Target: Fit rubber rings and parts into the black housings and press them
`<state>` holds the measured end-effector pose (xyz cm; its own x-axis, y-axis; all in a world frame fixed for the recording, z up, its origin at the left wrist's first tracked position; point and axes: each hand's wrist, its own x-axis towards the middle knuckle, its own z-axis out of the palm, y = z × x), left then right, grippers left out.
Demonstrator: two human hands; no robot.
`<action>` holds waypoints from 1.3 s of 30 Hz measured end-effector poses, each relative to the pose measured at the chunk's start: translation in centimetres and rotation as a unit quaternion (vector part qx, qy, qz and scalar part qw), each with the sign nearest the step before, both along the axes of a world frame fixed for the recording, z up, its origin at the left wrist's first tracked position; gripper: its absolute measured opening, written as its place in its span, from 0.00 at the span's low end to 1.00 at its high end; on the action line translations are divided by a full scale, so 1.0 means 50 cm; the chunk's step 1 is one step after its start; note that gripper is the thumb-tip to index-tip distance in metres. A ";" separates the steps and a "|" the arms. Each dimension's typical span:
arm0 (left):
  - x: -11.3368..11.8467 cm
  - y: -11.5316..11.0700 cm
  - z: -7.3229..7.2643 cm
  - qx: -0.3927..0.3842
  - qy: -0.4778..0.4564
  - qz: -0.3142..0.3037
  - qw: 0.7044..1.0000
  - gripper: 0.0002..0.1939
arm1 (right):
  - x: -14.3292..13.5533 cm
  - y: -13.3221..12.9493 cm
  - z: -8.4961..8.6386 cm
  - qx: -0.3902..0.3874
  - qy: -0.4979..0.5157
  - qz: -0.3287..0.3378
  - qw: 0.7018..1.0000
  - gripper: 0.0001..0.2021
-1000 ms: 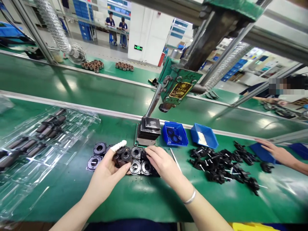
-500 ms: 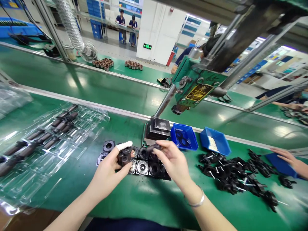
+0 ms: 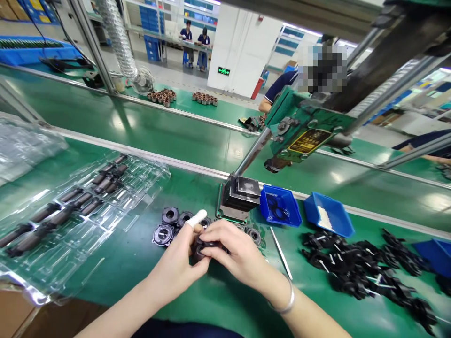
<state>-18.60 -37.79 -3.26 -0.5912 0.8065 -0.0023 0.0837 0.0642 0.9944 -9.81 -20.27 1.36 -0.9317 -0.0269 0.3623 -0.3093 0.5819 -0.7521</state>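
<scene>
Mostly green counter (image 3: pixel 130 277), glossy, a pale rail along its far edge. Room behind, left to right: silver duct (image 3: pixel 118 47), copper-coloured rings (image 3: pixel 163 97) grouped on a second green surface, two seated people (image 3: pixel 195 41), white pillar (image 3: pixel 230 51), a dark sleeve (image 3: pixel 282 85) beside the press.

On the counter: clear tray (image 3: pixel 138 201) towards the left edge, carrying dark rods (image 3: pixel 63 217). Mid-counter, round black housings (image 3: pixel 170 215), partly under the hands. Left hand (image 3: pixel 179 260), white cover (image 3: pixel 197 218) on one finger, curled round dark cylinders (image 3: pixel 199 254); right hand (image 3: pixel 235 249), fingers bent in close on the same cluster. Number held: not readable. Press (image 3: pixel 299 137) behind, its base near the far edge. Then metal tool (image 3: pixel 281 253), two blue bins (image 3: pixel 342 217) by the far edge, black parts (image 3: pixel 347 282) heaped towards the right edge, another blue bin (image 3: pixel 437 256).

Since half a second ago: right hand has moved off the housings to meet the left; metal tool uncovered; co-worker's hand at far right gone from view.

Cylinders' long axis and direction: cannot say, fingers cover too much. Tray rods run slantwise, near-left to far-right.
</scene>
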 end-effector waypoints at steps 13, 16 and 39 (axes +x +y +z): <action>-0.081 -0.067 0.030 0.028 -0.096 0.166 0.981 0.26 | -0.061 0.039 -0.058 0.243 0.002 -0.013 0.970 0.11; -0.070 -0.055 0.026 0.071 -0.186 0.173 0.965 0.26 | -0.057 0.033 -0.039 0.201 -0.037 0.001 0.979 0.15; -0.208 -0.017 0.044 -0.289 0.408 -0.003 0.866 0.13 | -0.153 -0.018 -0.053 0.234 0.001 0.042 0.971 0.08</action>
<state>-29.01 -38.63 -1.05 -0.5826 0.8127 0.0099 0.7448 0.5291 0.4066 -17.48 -21.15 -1.29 -0.9183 -0.2652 0.2939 -0.3719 0.8322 -0.4113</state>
